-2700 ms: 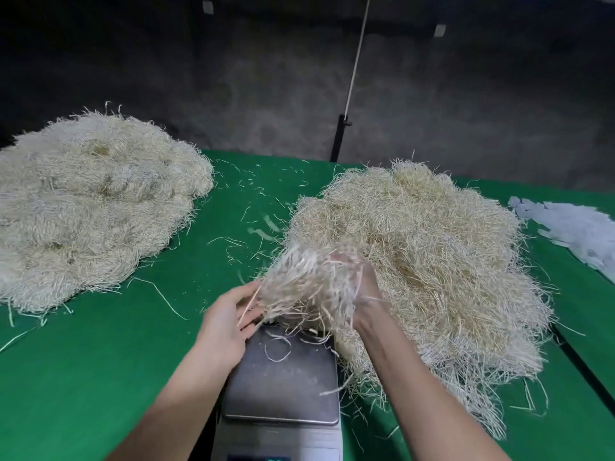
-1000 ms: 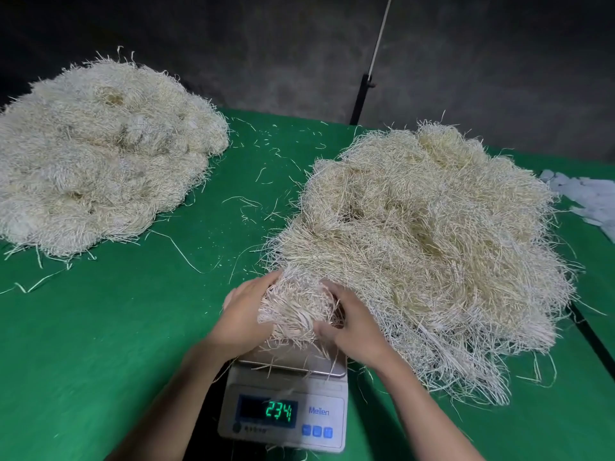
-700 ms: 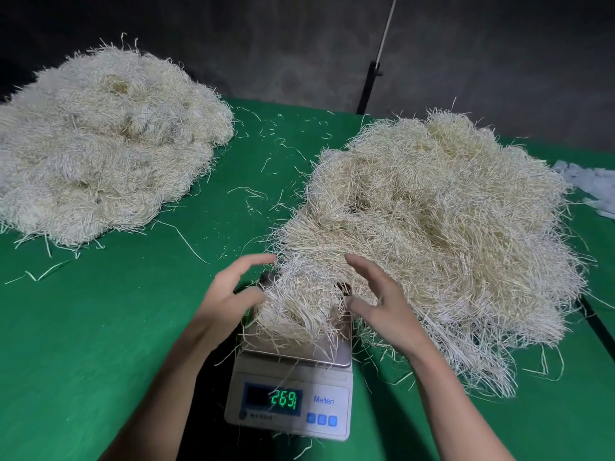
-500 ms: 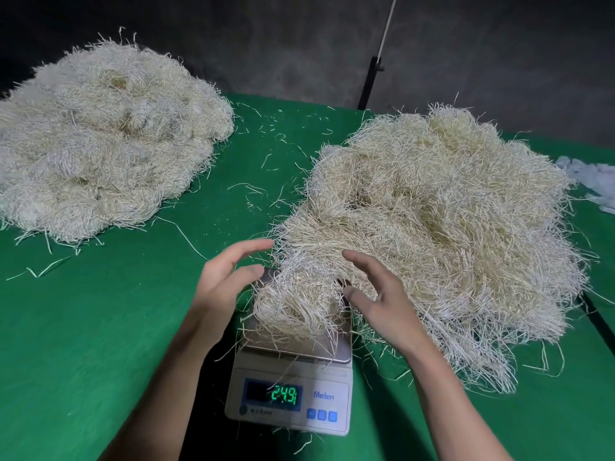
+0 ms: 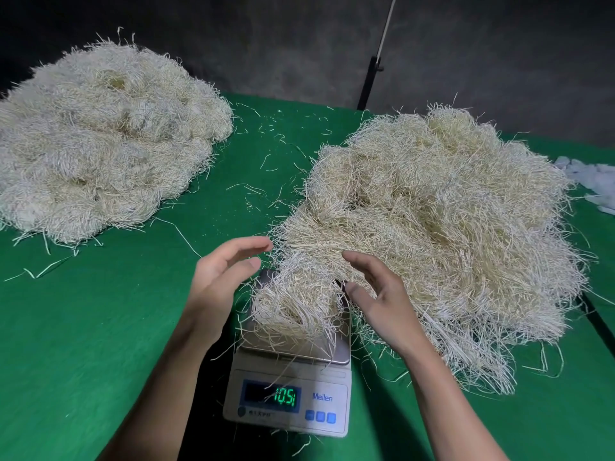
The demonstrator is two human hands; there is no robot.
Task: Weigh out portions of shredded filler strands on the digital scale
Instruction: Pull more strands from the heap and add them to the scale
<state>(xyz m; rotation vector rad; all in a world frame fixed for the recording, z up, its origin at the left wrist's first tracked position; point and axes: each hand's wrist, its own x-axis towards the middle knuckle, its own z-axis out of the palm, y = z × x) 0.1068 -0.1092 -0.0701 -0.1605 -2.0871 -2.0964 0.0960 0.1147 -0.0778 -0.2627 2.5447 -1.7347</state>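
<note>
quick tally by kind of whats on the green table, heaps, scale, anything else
large heaps of strands: 2
portion of strands on the scale: 1
digital scale: 1
pile of white pieces at the right edge: 1
total: 5, not counting loose stray strands

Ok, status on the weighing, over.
Left hand and right hand open, flanking portion. On scale, display shows 105. Far edge runs into right pile, may skew reading.
</note>
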